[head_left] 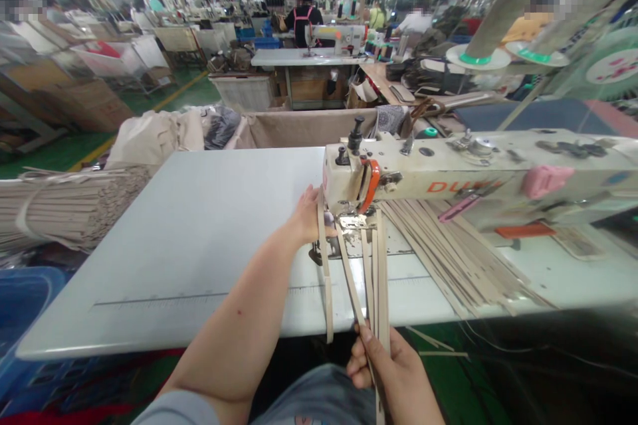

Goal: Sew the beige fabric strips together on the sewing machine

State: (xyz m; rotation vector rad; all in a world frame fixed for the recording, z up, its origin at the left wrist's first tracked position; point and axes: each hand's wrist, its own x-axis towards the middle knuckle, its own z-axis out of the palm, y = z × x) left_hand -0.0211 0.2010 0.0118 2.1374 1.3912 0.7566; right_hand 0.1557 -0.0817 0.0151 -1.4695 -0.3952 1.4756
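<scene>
A cream sewing machine point(448, 176) stands on a pale grey table point(199, 239). Several beige straps point(371, 279) run from under its presser foot toward me and hang over the table's front edge. My left hand point(306, 216) reaches to the left side of the needle area, fingers hidden behind the machine head and a strap that drapes over the hand. My right hand point(386, 362), below the table edge, is closed around the lower ends of the beige straps.
A heap of loose beige straps point(463, 255) lies under the machine arm to the right. A tied bundle of straps point(64, 209) rests at the table's left. Thread cones point(498, 26) stand at upper right. Another person point(303, 20) works at a far sewing station.
</scene>
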